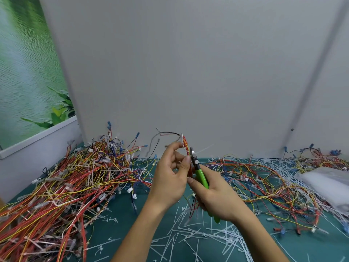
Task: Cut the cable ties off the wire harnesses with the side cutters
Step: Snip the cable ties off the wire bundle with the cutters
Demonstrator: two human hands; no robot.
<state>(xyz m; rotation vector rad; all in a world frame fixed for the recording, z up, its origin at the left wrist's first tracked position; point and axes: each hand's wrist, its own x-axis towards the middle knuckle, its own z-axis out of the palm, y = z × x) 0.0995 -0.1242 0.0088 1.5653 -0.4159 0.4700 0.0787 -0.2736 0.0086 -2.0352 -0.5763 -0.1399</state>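
On the near edge of the teal table (120, 210), cut white cable ties (190, 237) lie scattered in a loose litter, thickest under and to the right of the two forearms.

Above them, the right hand (217, 197) is curled round the green handles of the side cutters (201, 176), fingers wrapped tight and thumb lying along the grip. The tool points up and away, with its metal head against the wires. Whether its blades are on a tie cannot be told.

Just to its left, the left hand (170, 174) holds a thin wire harness (186, 146) of red and yellow wires upright. The thumb presses the bundle from the front, the forefinger arches up behind it, and the other fingers are loosely curled. The harness runs down between both hands, and its loose ends hang below the right palm.

Farther back, a big pile of tied harnesses (75, 176) fills the left side of the table. A flatter tangle of wires (264, 184) spreads on the right, beside a white plastic bag (328, 184).

Behind it all stands a grey wall panel (188, 72), with a green poster (22, 72) at far left.
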